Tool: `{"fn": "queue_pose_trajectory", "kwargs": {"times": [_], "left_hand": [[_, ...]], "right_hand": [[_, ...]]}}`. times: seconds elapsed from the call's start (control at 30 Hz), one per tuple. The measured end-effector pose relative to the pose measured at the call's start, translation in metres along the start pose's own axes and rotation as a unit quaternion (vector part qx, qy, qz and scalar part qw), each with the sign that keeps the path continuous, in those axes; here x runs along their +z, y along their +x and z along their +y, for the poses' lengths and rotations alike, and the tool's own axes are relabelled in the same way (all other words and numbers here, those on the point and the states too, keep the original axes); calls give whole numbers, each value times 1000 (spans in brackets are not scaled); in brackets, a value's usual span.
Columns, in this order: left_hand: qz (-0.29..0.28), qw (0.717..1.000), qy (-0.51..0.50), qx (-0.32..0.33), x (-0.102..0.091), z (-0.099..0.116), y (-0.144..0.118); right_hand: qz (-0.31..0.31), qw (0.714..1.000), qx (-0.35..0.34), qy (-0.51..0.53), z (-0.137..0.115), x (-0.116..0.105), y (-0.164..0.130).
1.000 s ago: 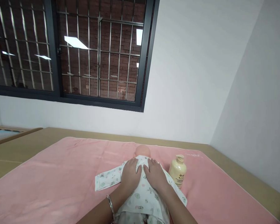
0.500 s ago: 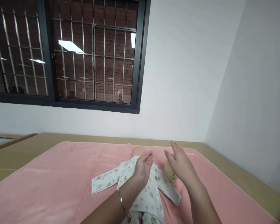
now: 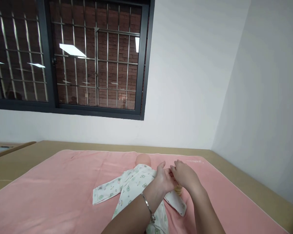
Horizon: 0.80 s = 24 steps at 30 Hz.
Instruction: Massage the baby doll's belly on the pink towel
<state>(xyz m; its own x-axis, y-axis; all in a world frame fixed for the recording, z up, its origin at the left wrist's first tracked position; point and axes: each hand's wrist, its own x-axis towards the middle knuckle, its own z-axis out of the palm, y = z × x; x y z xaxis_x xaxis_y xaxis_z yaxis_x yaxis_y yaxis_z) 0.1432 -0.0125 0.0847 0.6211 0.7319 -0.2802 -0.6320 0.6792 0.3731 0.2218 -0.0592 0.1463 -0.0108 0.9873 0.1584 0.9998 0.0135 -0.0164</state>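
A baby doll lies on its back, its bare head [image 3: 143, 159] toward the wall. It wears a white printed long-sleeved outfit [image 3: 130, 187], with one sleeve spread out to each side. Over the doll's right-hand side in the picture, my left hand [image 3: 165, 179] is turned palm up, thumb apart, fingers stretched out. My right hand [image 3: 186, 175] meets its fingertips from above with loosely bent fingers. Neither hand shows anything held. Behind them sits a yellowish bottle [image 3: 178, 189], mostly hidden by my hands.
A pink mat [image 3: 56, 191] with a pale edge lies under the doll on a wooden surface [image 3: 244, 182]. White walls [image 3: 185, 81] rise at the back and right. A dark-framed window [image 3: 95, 110] with metal bars is at the upper left.
My hands were apart, the left over the doll's chest and the right beside the bottle. The left has moved right and turned palm up; the right has lowered, and the fingers now meet.
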Motion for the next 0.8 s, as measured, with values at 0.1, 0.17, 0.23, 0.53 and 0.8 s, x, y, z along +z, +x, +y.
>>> {"fn": "queue_pose_trajectory", "kwargs": {"times": [0.1, 0.17, 0.23, 0.53, 0.8], "left_hand": [[33, 999, 20, 1, -5, 3, -13], [71, 997, 40, -6, -11, 9, -28], [97, 993, 63, -19, -19, 15, -46], [25, 998, 53, 22, -10, 50, -141], [-45, 996, 10, 77, 3, 74, -227]], "right_hand": [[9, 1000, 3, -5, 1, 1, 0], [15, 1000, 22, 6, 3, 3, 2], [14, 999, 44, 22, 2, 7, 5], [129, 952, -65, 268, -69, 40, -1], [233, 873, -347, 249, -122, 49, -62]]}}
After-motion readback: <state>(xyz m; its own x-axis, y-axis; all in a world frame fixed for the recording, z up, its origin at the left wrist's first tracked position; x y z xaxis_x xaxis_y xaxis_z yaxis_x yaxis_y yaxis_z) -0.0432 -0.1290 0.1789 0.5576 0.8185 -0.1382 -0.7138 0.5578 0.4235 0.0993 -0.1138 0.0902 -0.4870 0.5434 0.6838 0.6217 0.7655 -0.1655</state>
